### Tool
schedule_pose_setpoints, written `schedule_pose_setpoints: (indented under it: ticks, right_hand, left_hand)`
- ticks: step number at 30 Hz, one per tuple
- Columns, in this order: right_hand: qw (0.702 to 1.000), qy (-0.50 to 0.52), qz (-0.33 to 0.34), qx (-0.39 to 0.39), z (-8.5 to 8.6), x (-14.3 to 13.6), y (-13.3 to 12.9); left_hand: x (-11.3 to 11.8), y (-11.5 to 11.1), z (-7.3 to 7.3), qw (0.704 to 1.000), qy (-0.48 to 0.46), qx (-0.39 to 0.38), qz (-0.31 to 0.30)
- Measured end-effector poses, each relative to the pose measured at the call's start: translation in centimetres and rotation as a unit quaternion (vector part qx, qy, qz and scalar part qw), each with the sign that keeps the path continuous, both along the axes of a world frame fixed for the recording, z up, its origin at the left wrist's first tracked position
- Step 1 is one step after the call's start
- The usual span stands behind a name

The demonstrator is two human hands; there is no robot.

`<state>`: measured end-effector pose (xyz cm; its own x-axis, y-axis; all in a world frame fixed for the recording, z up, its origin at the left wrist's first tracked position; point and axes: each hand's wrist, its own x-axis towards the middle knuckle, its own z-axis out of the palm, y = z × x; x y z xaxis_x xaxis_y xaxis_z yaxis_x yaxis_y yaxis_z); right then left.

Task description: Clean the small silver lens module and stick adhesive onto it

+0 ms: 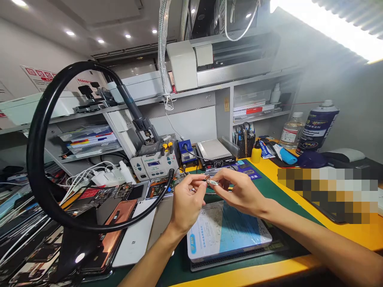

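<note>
Both hands meet above a white and blue box-like pad [206,235] on the green mat [281,199]. My left hand [188,199] is closed, its thumb and fingertips pinching a small part too tiny to name. My right hand [239,191] has its thumb and index finger closed on a small whitish piece [213,182], close beside the left fingertips. Whether the two small pieces are joined cannot be made out.
A thick black hose [38,159] loops at the left beside a soldering station [155,164]. Phones and parts, including a white phone [134,235], cover the left side. A spray can [317,127], bottle [291,130] and yellow bottle [256,153] stand back right.
</note>
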<state>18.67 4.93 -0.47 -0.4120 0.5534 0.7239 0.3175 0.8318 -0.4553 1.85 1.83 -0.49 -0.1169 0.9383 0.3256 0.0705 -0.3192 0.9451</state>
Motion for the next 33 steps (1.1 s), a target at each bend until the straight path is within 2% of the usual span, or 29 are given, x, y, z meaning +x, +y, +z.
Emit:
schedule_pose_setpoints:
  ticks: [8, 17, 23, 33]
  right_hand:
    - [0.999, -0.009, -0.022, 0.027, -0.9, -0.2, -0.2]
    - [0.991, -0.049, -0.045, 0.117, -1.7, -0.1, 0.1]
    - [0.977, -0.083, -0.076, 0.182, -1.6, 0.2, 0.1]
    - [0.963, -0.084, -0.099, 0.237, -1.3, 0.2, 0.2]
  left_hand:
    - [-0.1, -0.1, -0.1, 1.0, -0.011, 0.008, 0.009]
    - [-0.1, 0.0, 0.0, 0.999, -0.045, -0.001, 0.004]
    - [-0.2, 0.0, 0.2, 0.996, -0.084, -0.031, -0.023]
    - [-0.2, 0.0, 0.5, 0.985, -0.139, -0.088, -0.049]
